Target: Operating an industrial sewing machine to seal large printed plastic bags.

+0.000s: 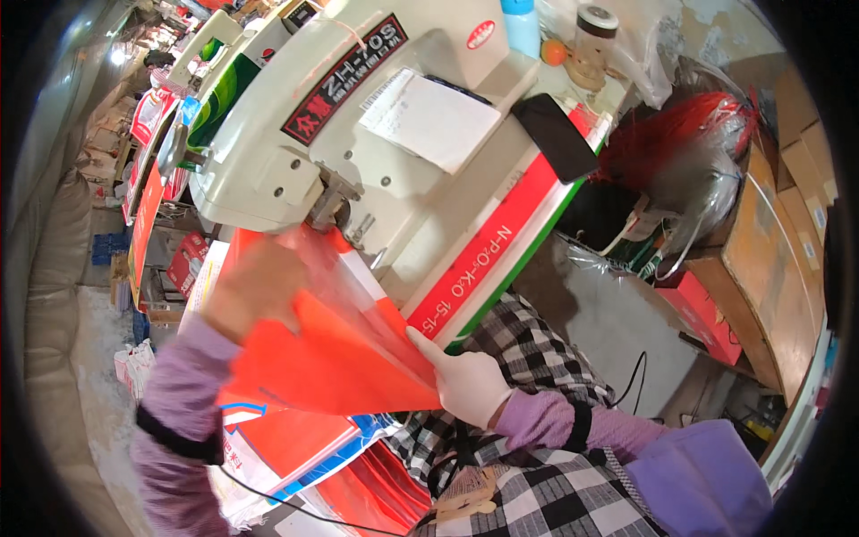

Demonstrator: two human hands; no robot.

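An orange plastic bag [331,358] hangs open in front of me, its upper edge under the needle and presser-foot area [335,204] of a large cream sewing machine [255,166]. My right hand [470,385], in a white glove, grips the bag's near right edge, index finger stretched along it toward the machine. Over the bag's left side is my left hand [255,291], smeared by motion. It touches or overlaps the orange sheet, but its fingers cannot be made out.
On the machine's table lie a black phone [555,136], a notepad [429,116], a jar [592,49] and a blue bottle [522,27]. Stacked printed bags [295,438] lie below the orange one. Cardboard boxes [796,134] stand at far right. A black cord [286,503] crosses near my left forearm.
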